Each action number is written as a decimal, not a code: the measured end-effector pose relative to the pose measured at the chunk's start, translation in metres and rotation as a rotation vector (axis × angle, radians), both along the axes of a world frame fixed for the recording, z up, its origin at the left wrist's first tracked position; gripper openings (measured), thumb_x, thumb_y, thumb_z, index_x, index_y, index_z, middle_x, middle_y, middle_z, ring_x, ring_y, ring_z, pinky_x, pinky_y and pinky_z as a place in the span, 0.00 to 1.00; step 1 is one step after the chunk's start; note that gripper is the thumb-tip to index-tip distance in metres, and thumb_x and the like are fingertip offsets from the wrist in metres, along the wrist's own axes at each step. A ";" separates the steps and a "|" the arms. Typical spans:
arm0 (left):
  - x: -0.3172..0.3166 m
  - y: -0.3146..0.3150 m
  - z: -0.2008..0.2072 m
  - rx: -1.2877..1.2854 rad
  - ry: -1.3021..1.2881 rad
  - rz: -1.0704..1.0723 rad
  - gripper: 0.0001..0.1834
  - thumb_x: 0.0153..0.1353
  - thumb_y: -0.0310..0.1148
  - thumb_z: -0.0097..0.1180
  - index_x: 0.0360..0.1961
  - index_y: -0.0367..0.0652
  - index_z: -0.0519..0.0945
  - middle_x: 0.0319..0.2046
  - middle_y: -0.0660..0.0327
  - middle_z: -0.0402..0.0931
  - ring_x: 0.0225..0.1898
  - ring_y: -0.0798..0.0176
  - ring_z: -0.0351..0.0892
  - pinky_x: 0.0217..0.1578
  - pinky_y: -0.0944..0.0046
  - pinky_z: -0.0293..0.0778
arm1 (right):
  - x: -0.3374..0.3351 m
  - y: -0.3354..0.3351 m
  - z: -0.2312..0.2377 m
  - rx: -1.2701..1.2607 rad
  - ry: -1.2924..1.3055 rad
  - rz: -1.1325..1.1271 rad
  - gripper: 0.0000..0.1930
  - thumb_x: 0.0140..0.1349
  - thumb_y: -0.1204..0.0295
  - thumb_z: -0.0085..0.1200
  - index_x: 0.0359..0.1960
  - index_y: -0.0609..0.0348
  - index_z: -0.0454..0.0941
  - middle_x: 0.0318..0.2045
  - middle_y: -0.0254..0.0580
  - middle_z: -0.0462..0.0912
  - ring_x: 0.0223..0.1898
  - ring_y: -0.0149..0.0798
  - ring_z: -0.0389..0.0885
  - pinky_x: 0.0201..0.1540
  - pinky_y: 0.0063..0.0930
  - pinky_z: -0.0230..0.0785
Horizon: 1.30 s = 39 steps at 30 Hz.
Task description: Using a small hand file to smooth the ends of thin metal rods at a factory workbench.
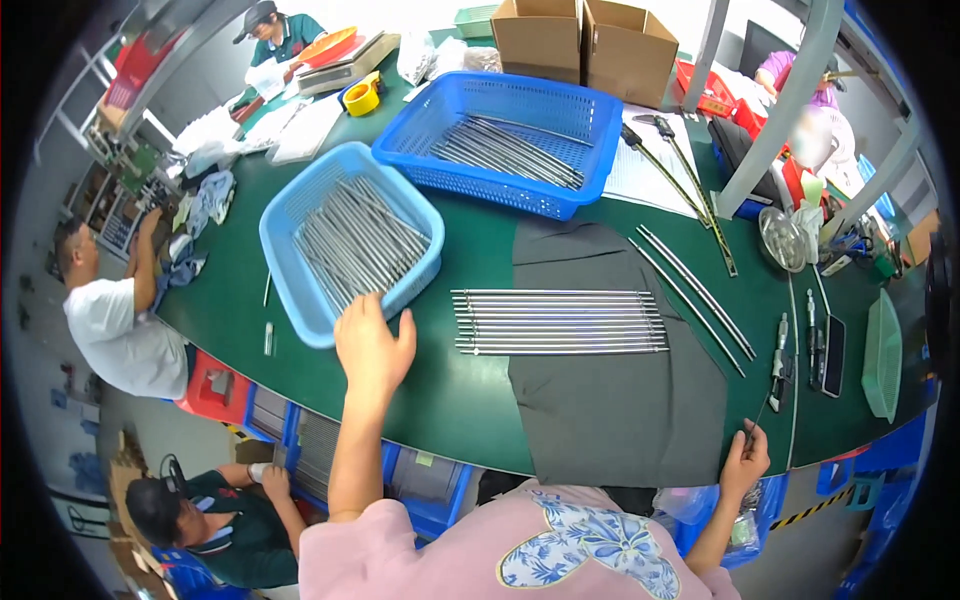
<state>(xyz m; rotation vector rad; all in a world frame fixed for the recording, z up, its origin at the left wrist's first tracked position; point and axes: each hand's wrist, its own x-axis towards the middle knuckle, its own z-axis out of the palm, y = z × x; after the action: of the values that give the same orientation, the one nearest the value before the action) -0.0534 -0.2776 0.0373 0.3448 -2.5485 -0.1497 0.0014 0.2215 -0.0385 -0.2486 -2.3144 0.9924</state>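
Observation:
My left hand (372, 345) reaches over the near rim of a light blue plastic basket (276, 232) full of thin metal rods (362, 238). Its thumb is spread away from the fingers, and the fingertips are at the rods nearest the rim. At the front right edge of the table, my right hand (746, 460) pinches a thin dark stick-like piece (757, 414), too small to name. A row of several metal rods (560, 322) lies side by side on a dark grey cloth (620, 415) between my hands, their left ends over the green tabletop.
A darker blue basket (470, 188) behind holds more rods. Longer rods (700, 292) lie slanted right of the row. Calipers (690, 185), a micrometer (779, 365), a phone (833, 357) and a green tray (882, 355) lie rightward. Cardboard boxes (538, 38) stand behind; other people sit around.

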 end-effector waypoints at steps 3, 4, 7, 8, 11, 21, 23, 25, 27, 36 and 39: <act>0.013 0.010 0.016 0.004 -0.048 0.027 0.19 0.52 0.40 0.60 0.36 0.33 0.78 0.31 0.48 0.77 0.37 0.44 0.76 0.40 0.50 0.69 | 0.010 0.002 0.003 0.016 -0.039 -0.014 0.11 0.58 0.80 0.53 0.43 0.69 0.78 0.26 0.32 0.78 0.18 0.19 0.57 0.20 0.18 0.51; 0.015 0.009 0.025 0.103 -0.127 0.038 0.17 0.54 0.41 0.59 0.34 0.34 0.79 0.30 0.48 0.78 0.35 0.45 0.77 0.38 0.50 0.70 | 0.013 0.005 0.005 0.046 -0.062 -0.007 0.11 0.58 0.80 0.53 0.43 0.69 0.78 0.25 0.31 0.77 0.18 0.19 0.57 0.20 0.18 0.50; -0.013 0.002 0.059 0.136 -0.288 0.040 0.17 0.57 0.42 0.58 0.24 0.37 0.79 0.26 0.51 0.79 0.30 0.49 0.80 0.31 0.53 0.73 | 0.015 0.002 0.003 0.070 -0.063 -0.039 0.11 0.57 0.81 0.54 0.42 0.69 0.78 0.21 0.30 0.74 0.17 0.20 0.56 0.19 0.19 0.48; -0.029 -0.004 0.069 0.007 -0.090 -0.090 0.13 0.57 0.38 0.58 0.24 0.38 0.79 0.25 0.53 0.79 0.29 0.50 0.80 0.30 0.54 0.73 | 0.014 0.001 0.006 0.057 -0.078 -0.036 0.11 0.56 0.80 0.53 0.42 0.69 0.78 0.20 0.29 0.72 0.17 0.20 0.56 0.19 0.19 0.49; -0.121 0.013 0.093 -0.052 0.057 -0.406 0.07 0.53 0.32 0.59 0.25 0.40 0.79 0.26 0.55 0.78 0.31 0.50 0.79 0.32 0.54 0.73 | 0.022 0.000 0.009 0.057 -0.105 -0.054 0.10 0.56 0.80 0.53 0.41 0.69 0.78 0.18 0.29 0.70 0.16 0.20 0.57 0.19 0.18 0.49; -0.315 0.081 0.028 -0.784 -0.899 -0.653 0.51 0.41 0.31 0.64 0.68 0.45 0.53 0.62 0.49 0.61 0.65 0.49 0.60 0.61 0.52 0.62 | 0.018 -0.010 0.010 0.061 -0.075 -0.046 0.09 0.56 0.79 0.54 0.38 0.69 0.79 0.18 0.30 0.72 0.16 0.20 0.61 0.19 0.18 0.50; -0.323 0.079 0.017 -0.791 -0.920 -0.660 0.55 0.41 0.32 0.65 0.70 0.46 0.48 0.63 0.49 0.58 0.67 0.49 0.57 0.62 0.51 0.60 | 0.015 -0.012 0.010 0.022 -0.001 -0.050 0.09 0.56 0.79 0.54 0.38 0.69 0.79 0.18 0.30 0.72 0.16 0.21 0.61 0.19 0.17 0.50; -0.326 0.076 0.015 -0.900 -0.871 -0.743 0.55 0.39 0.35 0.67 0.69 0.43 0.49 0.61 0.49 0.61 0.66 0.49 0.59 0.61 0.52 0.61 | 0.019 -0.008 0.010 0.036 -0.039 -0.047 0.09 0.55 0.79 0.54 0.38 0.69 0.79 0.18 0.30 0.72 0.16 0.21 0.61 0.19 0.17 0.50; -0.323 0.077 0.020 -0.875 -0.873 -0.744 0.56 0.36 0.37 0.68 0.68 0.41 0.51 0.61 0.49 0.61 0.64 0.49 0.62 0.60 0.54 0.63 | 0.020 -0.006 0.009 0.051 -0.070 -0.033 0.09 0.55 0.79 0.54 0.38 0.69 0.79 0.18 0.30 0.72 0.16 0.21 0.61 0.19 0.17 0.50; -0.330 0.075 0.016 -0.601 -0.778 -0.835 0.24 0.35 0.32 0.64 0.40 0.47 0.78 0.32 0.53 0.81 0.39 0.47 0.80 0.41 0.53 0.75 | 0.019 -0.012 0.008 0.034 -0.047 -0.070 0.08 0.55 0.78 0.54 0.36 0.69 0.79 0.17 0.30 0.71 0.16 0.21 0.61 0.19 0.17 0.50; -0.330 0.078 0.018 -0.583 -0.830 -0.787 0.20 0.35 0.31 0.63 0.36 0.48 0.80 0.32 0.53 0.81 0.39 0.47 0.80 0.41 0.52 0.75 | 0.016 -0.014 0.009 -0.020 0.000 -0.060 0.07 0.55 0.78 0.54 0.35 0.68 0.79 0.17 0.30 0.71 0.16 0.21 0.61 0.19 0.18 0.50</act>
<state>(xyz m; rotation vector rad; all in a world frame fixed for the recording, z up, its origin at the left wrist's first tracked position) -0.3834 -0.1992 0.0549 -1.0293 -3.1948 0.5526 0.0177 0.2077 -0.0293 -0.3248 -2.2845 0.9860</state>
